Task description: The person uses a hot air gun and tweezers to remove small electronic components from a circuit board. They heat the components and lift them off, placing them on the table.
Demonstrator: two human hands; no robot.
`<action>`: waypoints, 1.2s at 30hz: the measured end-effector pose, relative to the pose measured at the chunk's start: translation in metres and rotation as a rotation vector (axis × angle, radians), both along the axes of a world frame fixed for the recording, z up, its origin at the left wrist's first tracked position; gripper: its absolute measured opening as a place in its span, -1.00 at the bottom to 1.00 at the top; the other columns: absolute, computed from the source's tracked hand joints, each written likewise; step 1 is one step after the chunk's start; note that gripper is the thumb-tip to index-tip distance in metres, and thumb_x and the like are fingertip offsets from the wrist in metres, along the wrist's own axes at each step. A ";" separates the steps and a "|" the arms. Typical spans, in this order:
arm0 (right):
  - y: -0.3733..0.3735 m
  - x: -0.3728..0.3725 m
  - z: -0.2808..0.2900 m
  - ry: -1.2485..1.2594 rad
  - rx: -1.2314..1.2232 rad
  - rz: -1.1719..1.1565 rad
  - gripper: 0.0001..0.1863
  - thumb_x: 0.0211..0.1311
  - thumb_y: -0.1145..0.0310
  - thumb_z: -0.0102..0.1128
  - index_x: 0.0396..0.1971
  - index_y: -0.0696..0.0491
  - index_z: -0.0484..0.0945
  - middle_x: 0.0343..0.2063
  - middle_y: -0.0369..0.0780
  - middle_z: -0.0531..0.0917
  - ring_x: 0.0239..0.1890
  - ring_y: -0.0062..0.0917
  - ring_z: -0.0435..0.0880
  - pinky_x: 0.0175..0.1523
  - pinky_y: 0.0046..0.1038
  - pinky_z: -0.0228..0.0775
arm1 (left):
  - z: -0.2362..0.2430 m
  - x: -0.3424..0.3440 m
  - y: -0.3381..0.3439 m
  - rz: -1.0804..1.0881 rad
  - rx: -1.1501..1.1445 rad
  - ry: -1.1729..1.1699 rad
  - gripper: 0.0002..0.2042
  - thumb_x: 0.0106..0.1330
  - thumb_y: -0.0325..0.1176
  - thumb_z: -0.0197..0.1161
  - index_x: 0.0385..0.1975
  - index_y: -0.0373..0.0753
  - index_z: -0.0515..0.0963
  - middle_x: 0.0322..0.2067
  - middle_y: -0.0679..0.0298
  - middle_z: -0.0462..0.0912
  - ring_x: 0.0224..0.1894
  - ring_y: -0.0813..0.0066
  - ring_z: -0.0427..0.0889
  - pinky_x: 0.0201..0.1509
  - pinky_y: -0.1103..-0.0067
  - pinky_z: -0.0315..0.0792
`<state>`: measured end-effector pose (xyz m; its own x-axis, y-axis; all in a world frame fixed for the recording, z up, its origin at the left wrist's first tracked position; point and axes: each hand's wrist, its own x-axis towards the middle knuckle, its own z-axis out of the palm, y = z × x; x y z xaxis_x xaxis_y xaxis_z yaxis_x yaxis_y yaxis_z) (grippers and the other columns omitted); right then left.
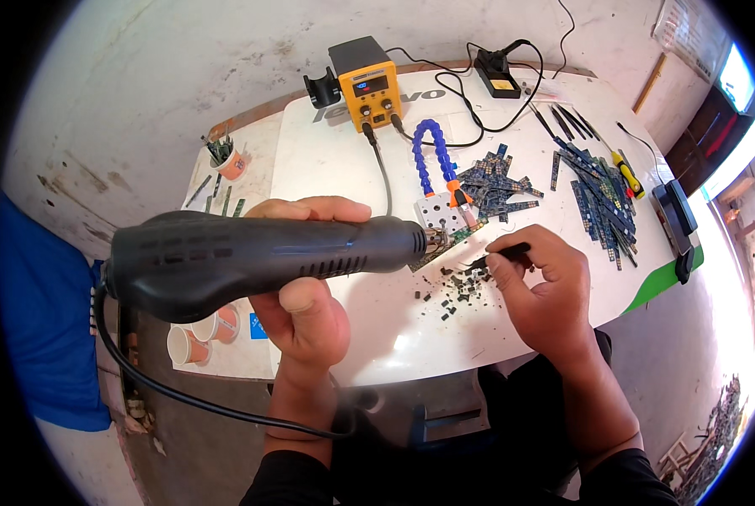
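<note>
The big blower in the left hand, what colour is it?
The big blower has a black body; the head view shows it best.

The hot-air gun (pixel 251 261) is showing smooth plastic with a soft sheen, its nozzle (pixel 436 240) is gleaming as metal, the counter (pixel 377 341) is looking smooth and glossy, the blue cloth (pixel 44 329) matt, and the wall (pixel 183 76) rough

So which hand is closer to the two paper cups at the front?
Left. The left hand, holding the black hot-air gun, is right of the paper cups; the right hand is much farther right.
</note>
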<state>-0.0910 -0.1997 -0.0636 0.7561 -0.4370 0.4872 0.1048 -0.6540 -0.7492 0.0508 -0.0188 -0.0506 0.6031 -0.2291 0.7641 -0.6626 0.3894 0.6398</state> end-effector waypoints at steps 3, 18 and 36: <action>-0.001 0.003 -0.002 -0.134 0.020 -0.056 -0.88 0.09 0.67 0.32 -0.34 0.20 0.65 -0.45 -0.19 0.65 -0.50 -0.54 0.58 -0.31 -0.55 0.45 | -0.002 -0.001 -0.001 -0.012 0.011 0.008 -0.32 0.41 0.25 0.12 0.08 -0.35 0.30 -0.11 0.00 0.57 -0.11 0.27 0.66 -0.05 0.45 0.56; -0.003 0.006 -0.004 -0.217 -0.018 -0.107 -0.88 0.09 0.68 0.33 -0.35 0.21 0.65 -0.42 -0.17 0.68 -0.48 -0.54 0.57 -0.31 -0.56 0.44 | -0.004 -0.001 -0.003 -0.027 0.005 -0.014 -0.35 0.43 0.22 0.12 0.10 -0.34 0.29 -0.11 -0.03 0.59 -0.10 0.27 0.66 -0.04 0.46 0.56; 0.001 0.007 -0.006 -0.207 -0.027 -0.084 -0.86 0.09 0.67 0.36 -0.32 0.21 0.68 -0.41 -0.16 0.69 -0.47 -0.53 0.61 -0.31 -0.56 0.48 | -0.007 0.002 -0.004 -0.007 -0.015 -0.060 -0.36 0.45 0.19 0.10 0.10 -0.36 0.29 -0.05 0.08 0.48 -0.10 0.23 0.67 -0.07 0.41 0.58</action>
<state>-0.0840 -0.1986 -0.0692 0.6001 -0.4789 0.6407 0.1994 -0.6861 -0.6996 0.0524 -0.0228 -0.0572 0.5543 -0.2212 0.8024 -0.6970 0.4036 0.5927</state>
